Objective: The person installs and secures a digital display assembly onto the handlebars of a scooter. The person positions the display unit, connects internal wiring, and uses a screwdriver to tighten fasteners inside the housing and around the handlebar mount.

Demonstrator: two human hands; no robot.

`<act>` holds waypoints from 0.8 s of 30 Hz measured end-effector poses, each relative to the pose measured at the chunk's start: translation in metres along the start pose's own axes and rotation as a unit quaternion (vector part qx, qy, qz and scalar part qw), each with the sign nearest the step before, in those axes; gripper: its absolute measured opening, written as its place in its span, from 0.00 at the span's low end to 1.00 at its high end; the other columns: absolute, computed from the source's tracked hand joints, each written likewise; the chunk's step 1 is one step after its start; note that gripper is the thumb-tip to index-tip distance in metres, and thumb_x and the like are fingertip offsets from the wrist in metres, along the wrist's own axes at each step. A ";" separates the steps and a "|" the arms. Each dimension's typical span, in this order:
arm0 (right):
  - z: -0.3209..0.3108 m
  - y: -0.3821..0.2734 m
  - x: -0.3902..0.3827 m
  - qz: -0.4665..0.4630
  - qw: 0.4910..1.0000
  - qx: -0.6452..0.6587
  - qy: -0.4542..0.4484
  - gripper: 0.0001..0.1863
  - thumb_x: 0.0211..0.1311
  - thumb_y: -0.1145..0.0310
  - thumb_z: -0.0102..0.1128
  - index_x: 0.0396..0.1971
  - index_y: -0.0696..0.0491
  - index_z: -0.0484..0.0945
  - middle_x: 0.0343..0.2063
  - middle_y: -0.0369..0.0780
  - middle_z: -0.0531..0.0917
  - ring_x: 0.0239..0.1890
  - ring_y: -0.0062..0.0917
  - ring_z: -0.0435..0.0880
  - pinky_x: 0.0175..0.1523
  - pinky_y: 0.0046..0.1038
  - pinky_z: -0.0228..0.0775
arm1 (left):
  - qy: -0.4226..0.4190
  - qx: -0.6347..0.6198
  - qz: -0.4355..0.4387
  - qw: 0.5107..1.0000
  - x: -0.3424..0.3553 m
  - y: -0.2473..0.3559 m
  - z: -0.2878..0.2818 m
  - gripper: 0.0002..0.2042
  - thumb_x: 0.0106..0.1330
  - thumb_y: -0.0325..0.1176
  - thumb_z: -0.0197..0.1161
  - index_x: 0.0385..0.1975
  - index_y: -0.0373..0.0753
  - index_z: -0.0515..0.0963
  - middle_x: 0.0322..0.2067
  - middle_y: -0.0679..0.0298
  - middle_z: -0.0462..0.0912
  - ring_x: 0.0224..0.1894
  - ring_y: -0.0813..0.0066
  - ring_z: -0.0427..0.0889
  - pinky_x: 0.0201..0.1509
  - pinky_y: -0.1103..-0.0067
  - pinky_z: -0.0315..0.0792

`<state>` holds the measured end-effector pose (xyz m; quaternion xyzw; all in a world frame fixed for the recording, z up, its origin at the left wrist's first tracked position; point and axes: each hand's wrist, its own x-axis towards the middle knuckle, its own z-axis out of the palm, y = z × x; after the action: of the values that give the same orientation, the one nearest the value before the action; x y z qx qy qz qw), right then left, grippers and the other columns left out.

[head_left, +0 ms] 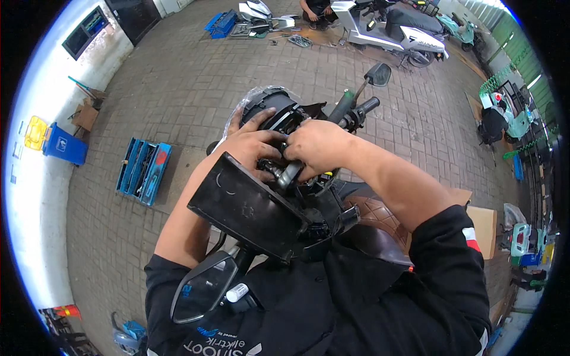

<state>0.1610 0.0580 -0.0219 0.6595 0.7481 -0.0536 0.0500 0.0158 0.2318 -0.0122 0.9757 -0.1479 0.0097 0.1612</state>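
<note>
A scooter's opened front end sits before me, tilted. My left hand [252,142] lies over its black round headlight housing [264,107], fingers spread and dirty with grease. Beside it, my right hand [317,148] is closed, with its fingertips tucked into the middle of the assembly; what they pinch is hidden. Clear plastic wrap [255,94] edges the housing. Below my hands stands a scuffed black rectangular panel [246,207]. To the right are a handlebar grip [369,105] and a mirror [378,75]; another mirror [205,285] is near my left arm.
A brown quilted seat [371,213] lies under my right forearm. An open blue toolbox [142,171] stands on the paving at left, near a blue bin [66,144]. Farther off are a white scooter [392,37], a crouching person [319,12] and another toolbox [221,24].
</note>
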 end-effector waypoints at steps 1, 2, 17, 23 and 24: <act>0.008 0.004 0.001 0.015 0.998 0.057 0.021 0.19 0.42 0.50 0.74 0.30 0.48 0.86 0.30 0.40 0.86 0.36 0.39 0.86 0.46 0.40 0.78 | 0.000 0.000 0.001 1.000 0.001 0.000 -0.002 0.21 0.43 0.34 0.79 0.42 0.51 0.89 0.61 0.67 0.78 0.79 0.54 0.48 0.76 0.38 0.24; 0.015 0.007 0.000 0.031 0.992 0.114 0.042 0.20 0.43 0.51 0.74 0.32 0.49 0.86 0.30 0.41 0.87 0.38 0.41 0.87 0.45 0.42 0.80 | -0.004 0.001 0.006 1.000 0.001 0.001 -0.002 0.21 0.43 0.34 0.79 0.42 0.51 0.89 0.61 0.67 0.78 0.79 0.54 0.48 0.76 0.38 0.24; -0.049 -0.038 0.005 -0.100 0.980 -0.162 0.065 0.07 0.50 0.64 0.63 0.21 0.47 0.88 0.25 0.36 0.88 0.38 0.37 0.85 0.47 0.33 0.76 | 0.052 -0.017 0.001 0.998 -0.001 -0.007 0.011 0.32 0.44 0.34 0.79 0.56 0.52 0.81 0.63 0.67 0.77 0.77 0.55 0.53 0.79 0.48 0.27; 0.008 0.005 -0.006 -0.022 0.998 0.038 0.050 0.17 0.42 0.51 0.75 0.29 0.45 0.85 0.28 0.35 0.84 0.36 0.34 0.84 0.50 0.37 0.72 | -0.001 0.001 0.008 1.000 0.002 -0.004 0.003 0.21 0.43 0.33 0.78 0.42 0.50 0.88 0.60 0.66 0.79 0.78 0.55 0.50 0.77 0.42 0.24; 0.023 0.009 -0.009 -0.021 0.993 0.083 0.084 0.17 0.42 0.51 0.74 0.29 0.45 0.85 0.29 0.35 0.84 0.36 0.34 0.84 0.50 0.37 0.72 | 0.005 -0.013 0.020 1.000 0.004 -0.004 0.004 0.18 0.43 0.32 0.78 0.39 0.50 0.89 0.59 0.67 0.79 0.78 0.55 0.49 0.76 0.41 0.23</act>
<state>0.1714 0.0470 -0.0435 0.6473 0.7566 -0.0616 -0.0690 0.0211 0.2330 -0.0173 0.9703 -0.1664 0.0157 0.1746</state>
